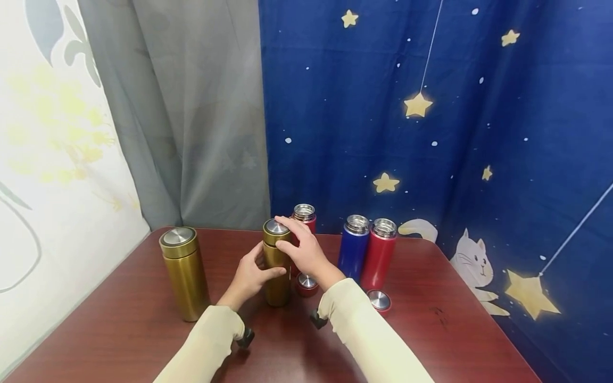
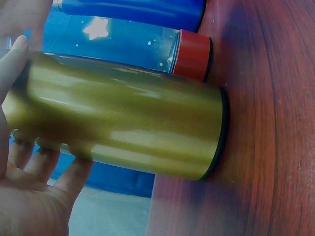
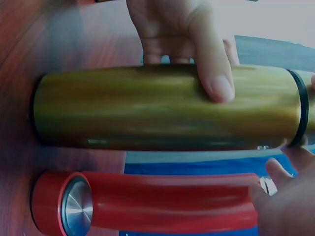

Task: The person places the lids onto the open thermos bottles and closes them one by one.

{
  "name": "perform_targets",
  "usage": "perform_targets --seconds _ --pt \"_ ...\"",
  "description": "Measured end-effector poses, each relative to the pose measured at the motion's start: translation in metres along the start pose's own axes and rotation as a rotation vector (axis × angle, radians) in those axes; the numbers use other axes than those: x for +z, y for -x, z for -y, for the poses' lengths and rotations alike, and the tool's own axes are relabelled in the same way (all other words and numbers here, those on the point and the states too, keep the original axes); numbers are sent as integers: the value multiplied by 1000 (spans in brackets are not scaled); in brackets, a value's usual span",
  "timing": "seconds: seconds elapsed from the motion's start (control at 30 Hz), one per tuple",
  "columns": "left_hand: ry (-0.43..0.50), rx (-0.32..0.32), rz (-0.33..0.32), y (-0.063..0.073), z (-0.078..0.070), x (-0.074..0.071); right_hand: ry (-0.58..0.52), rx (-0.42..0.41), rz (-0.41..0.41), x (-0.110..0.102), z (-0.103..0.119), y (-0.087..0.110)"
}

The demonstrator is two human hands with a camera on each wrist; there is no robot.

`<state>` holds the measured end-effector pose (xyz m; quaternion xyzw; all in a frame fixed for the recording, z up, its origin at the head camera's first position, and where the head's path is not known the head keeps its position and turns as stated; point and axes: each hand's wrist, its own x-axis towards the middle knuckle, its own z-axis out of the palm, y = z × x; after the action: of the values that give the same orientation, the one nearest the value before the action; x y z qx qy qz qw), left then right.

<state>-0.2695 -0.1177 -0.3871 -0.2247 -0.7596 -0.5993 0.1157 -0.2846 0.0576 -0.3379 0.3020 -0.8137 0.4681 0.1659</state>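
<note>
I have the gold flask, a smooth metallic cylinder, upright on the wood-grained table, the left hand wrapped round it and the right hand gripping its steel-topped lid. My right wrist view adds a black ring beneath that lid. Only the head view gives me the second gold flask, off left. Rightward I count two red flasks, one blue flask, all steel-mouthed and uncapped, and two red caps.

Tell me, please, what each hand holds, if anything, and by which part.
Left hand grips the central gold flask around its body; right hand, its lid.
</note>
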Motion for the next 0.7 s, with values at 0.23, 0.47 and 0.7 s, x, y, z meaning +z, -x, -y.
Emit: perform_targets --seconds 0.23,0.47,0.7 --pt "-18 -4 -5 2 -1 0 -35 -6 44 -5 -2 -3" --pt "-9 -21 -4 3 0 0 5 13 43 -5 -1 -2" --pt "-8 -20 -6 1 -1 1 10 12 14 -5 -2 -2"
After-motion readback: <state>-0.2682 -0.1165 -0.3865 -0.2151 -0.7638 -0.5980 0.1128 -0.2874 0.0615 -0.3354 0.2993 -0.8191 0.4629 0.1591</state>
